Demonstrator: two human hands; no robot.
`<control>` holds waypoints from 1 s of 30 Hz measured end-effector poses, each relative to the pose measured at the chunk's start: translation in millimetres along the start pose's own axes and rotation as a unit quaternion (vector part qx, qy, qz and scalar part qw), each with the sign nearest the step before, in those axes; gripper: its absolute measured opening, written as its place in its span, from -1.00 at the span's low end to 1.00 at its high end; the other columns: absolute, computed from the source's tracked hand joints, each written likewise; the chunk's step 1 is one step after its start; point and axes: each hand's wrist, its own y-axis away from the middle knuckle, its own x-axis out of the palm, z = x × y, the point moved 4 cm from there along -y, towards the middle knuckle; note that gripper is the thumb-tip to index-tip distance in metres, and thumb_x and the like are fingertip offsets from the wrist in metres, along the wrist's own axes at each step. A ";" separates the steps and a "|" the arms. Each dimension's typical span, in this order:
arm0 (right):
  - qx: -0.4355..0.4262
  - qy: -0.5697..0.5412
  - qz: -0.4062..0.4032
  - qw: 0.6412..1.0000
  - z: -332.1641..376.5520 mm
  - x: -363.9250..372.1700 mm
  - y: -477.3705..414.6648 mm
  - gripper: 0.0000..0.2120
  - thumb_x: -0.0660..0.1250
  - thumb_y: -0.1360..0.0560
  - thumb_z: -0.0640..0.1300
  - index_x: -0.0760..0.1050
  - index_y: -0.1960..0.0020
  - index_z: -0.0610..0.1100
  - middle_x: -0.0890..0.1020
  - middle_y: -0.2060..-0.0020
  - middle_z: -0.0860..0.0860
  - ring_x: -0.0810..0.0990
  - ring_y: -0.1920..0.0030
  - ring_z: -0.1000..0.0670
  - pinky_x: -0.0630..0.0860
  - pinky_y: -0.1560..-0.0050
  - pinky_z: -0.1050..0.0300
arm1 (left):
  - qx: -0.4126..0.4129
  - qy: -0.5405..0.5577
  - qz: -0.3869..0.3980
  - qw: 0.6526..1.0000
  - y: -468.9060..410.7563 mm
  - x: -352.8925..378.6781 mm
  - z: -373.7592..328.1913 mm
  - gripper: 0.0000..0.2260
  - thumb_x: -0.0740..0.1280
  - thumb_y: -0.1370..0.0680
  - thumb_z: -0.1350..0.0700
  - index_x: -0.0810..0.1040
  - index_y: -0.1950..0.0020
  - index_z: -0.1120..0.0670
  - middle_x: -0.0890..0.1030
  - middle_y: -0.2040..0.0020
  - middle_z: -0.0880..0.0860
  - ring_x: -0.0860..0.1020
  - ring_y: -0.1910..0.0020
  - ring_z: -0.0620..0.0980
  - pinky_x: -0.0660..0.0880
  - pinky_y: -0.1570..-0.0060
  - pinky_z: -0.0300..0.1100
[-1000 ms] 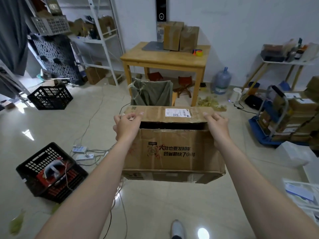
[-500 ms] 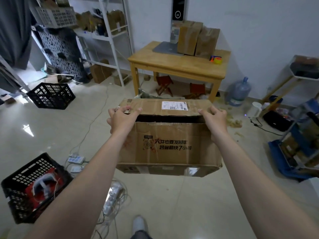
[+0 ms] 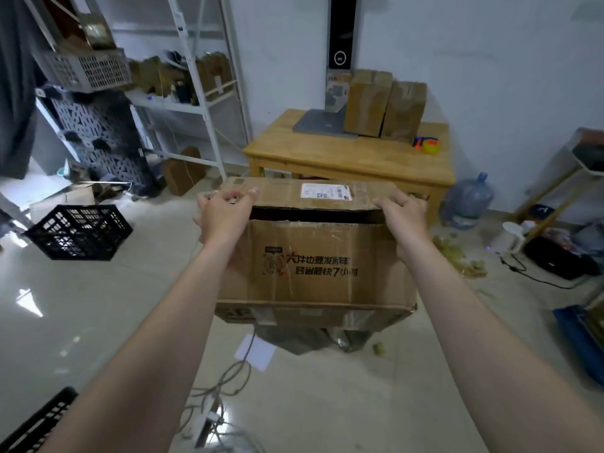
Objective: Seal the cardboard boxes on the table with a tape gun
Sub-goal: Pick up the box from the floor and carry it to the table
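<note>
Underfoot, loose cables (image 3: 228,377) trail across the tiled floor, right where the feet must pass, so tripping looks like the nearest risk. Above them the cardboard box (image 3: 313,256) hangs in the air, carried between both arms. The left hand (image 3: 225,214) curls its fingers round the box's top left corner, and the right hand (image 3: 400,214) hooks its fingers over the top right edge. The top flaps do not meet: a dark gap runs between them, and no fresh tape crosses it, so sealing has not begun on this box. It is not yet on the table (image 3: 346,161), which stands just beyond the box's far edge.

The table's near half is bare wood, room enough, I judge, to set the box down. At its back stand two smaller boxes (image 3: 385,106) beside a grey stand, and a small orange and yellow object (image 3: 426,146), probably the tape gun, lies at the right rear. A black crate (image 3: 78,235) sits well to the left, a water bottle (image 3: 469,204) to the right of the table.
</note>
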 end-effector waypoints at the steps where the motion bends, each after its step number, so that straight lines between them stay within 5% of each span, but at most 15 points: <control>1: 0.000 -0.005 0.000 1.000 7.9 14.1 -13.0 -0.35 0.39 -0.58 0.06 0.30 -0.57 -0.16 0.16 -0.51 0.03 0.31 -0.46 -0.03 0.27 -0.20 0.13 | 0.003 0.001 -0.001 1.000 -21.5 -0.3 -4.6 -0.52 0.37 -0.47 -0.38 0.67 -0.21 -0.09 0.28 -0.47 0.00 0.23 -0.49 0.25 0.27 -0.42 0.20; 10: -0.001 -0.036 -0.007 0.999 51.6 138.2 -139.7 -0.38 0.41 -0.56 0.03 0.35 -0.53 -0.18 0.22 -0.48 0.01 0.37 -0.36 -0.04 0.31 -0.22 0.11 | 0.016 0.018 0.002 1.000 -195.7 20.3 -28.5 -0.62 0.38 -0.49 -0.34 0.69 -0.14 -0.12 0.27 -0.36 -0.07 0.28 -0.39 0.17 0.25 -0.18 -0.05; 25: 0.061 -0.029 0.057 0.996 59.9 368.0 -372.9 -0.38 0.47 -0.42 0.02 0.47 -0.43 -0.12 0.26 -0.44 0.01 0.48 -0.30 -0.12 0.53 -0.30 -0.15 | -0.034 -0.008 0.004 0.999 -476.7 77.6 -16.9 -0.57 0.38 -0.56 -0.27 0.65 -0.29 -0.03 0.28 -0.48 0.02 0.23 -0.47 0.22 0.23 -0.45 0.17; 30: 0.072 -0.034 0.067 0.995 67.8 451.5 -419.3 -0.33 0.48 -0.40 0.00 0.44 -0.45 -0.15 0.34 -0.39 -0.01 0.53 -0.25 -0.10 0.55 -0.29 -0.17 | -0.067 0.041 0.002 0.997 -580.8 82.0 17.7 -0.65 0.47 -0.47 -0.27 0.68 -0.06 -0.05 0.34 -0.41 -0.01 0.34 -0.44 0.18 0.33 -0.46 0.16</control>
